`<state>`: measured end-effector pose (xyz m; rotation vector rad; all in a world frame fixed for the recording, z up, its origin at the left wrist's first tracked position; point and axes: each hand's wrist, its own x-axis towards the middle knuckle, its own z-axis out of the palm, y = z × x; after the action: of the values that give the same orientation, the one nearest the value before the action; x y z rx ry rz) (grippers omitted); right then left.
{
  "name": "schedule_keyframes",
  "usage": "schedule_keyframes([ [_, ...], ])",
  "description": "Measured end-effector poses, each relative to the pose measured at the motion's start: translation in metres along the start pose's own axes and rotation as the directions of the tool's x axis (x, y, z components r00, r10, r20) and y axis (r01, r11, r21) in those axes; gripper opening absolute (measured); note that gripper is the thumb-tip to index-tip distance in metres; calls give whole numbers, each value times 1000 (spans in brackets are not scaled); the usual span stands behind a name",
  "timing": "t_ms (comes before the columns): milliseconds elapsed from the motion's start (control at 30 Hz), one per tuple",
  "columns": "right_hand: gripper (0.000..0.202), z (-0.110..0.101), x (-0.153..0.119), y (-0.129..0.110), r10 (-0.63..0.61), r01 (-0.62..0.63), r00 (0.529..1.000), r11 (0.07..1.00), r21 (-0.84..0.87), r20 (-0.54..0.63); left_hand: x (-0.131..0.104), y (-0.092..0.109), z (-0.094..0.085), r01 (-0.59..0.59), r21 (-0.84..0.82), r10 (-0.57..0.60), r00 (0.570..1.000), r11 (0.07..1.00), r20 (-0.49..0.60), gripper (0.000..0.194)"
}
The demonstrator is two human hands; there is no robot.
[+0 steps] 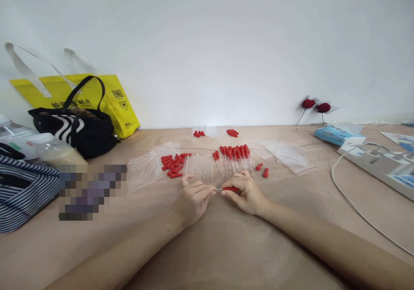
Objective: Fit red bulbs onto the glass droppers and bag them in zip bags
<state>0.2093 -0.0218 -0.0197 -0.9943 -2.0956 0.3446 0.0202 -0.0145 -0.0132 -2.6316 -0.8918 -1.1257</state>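
Observation:
Between my two hands lies a thin clear glass dropper tube [219, 190], pinched by my left hand [196, 197]. My right hand [244, 194] grips a red rubber bulb [230, 188] that meets the tube's right end; how far the tube goes in is hidden. Just beyond my left hand, bare glass tubes [198, 165] lie in a row. Left of them is a pile of loose red bulbs [174, 164]. Beyond my right hand lie several droppers with red bulbs fitted [235, 154]. Two single red bulbs [265, 172] rest to their right.
Clear plastic bags [147, 165] lie left, and more bags [291, 155] right. A bag with red bulbs [215, 132] sits by the wall. Left stand a yellow bag [124, 109], a black bag [87, 135] and a bottle [61, 152]. A power strip [378, 169] with a white cable is right.

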Motion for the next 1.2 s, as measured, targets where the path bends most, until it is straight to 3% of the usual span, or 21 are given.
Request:
schedule_keyframes([
  [133,16,-1,0,3,12,-12,1000,1000,28,19,0,-1,0,11,5,-11,1000,1000,13,21],
  [233,19,-3,0,6,95,-95,995,986,138,3,0,-3,1,36,-15,-36,999,999,-5,20],
  [400,26,-1,1,12,285,-256,958,827,500,19,1,-5,1,74,-47,-74,997,996,11,20],
  [533,33,-4,18,16,353,-287,935,776,561,-11,2,-4,-2,83,-99,-79,996,992,43,21],
  [633,35,-15,45,27,443,-362,894,807,466,-73,4,-4,-5,156,-106,-152,987,982,47,22],
  [700,35,-22,65,38,543,-506,834,823,259,-97,5,-4,-6,202,-94,-200,979,975,34,20],
  [800,30,-23,92,56,593,-583,796,805,112,-116,6,-4,-7,225,-73,-224,974,972,21,16],
  [967,16,-5,115,70,562,-572,820,814,-97,-110,5,-7,-6,223,-50,-222,975,974,25,14],
  [1200,18,14,116,63,523,-539,840,778,-324,-142,3,-12,-5,228,-12,-227,973,974,46,12],
])
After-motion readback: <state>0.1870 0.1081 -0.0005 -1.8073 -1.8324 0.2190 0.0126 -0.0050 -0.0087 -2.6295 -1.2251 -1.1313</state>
